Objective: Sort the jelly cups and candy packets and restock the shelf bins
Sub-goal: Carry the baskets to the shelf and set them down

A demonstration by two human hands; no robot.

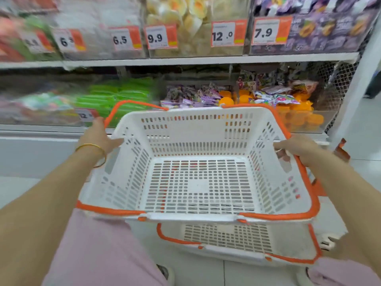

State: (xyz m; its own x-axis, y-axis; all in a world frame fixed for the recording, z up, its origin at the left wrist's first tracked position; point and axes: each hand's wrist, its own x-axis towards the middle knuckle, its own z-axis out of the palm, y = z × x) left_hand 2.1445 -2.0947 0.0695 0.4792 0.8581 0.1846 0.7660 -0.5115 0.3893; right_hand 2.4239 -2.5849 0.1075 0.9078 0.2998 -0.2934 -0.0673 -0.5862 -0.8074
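I hold an empty white plastic basket (195,133) with orange handles in front of the lower shelf. My left hand (99,135) grips its left rim, and my right hand (296,148) grips its right rim. Behind the basket, a clear shelf bin holds orange jelly cups (303,116) with colourful candy packets (274,98) lying on top. Purple candy packets (191,96) fill the bin to the left of the cups. Green packets (115,93) sit further left, blurred.
A second white basket (247,240) with orange handles stands on the floor under the one I hold. The upper shelf carries bins with orange price tags (160,37). A white pillar (362,89) bounds the shelf on the right. My knees in pink trousers are at the bottom.
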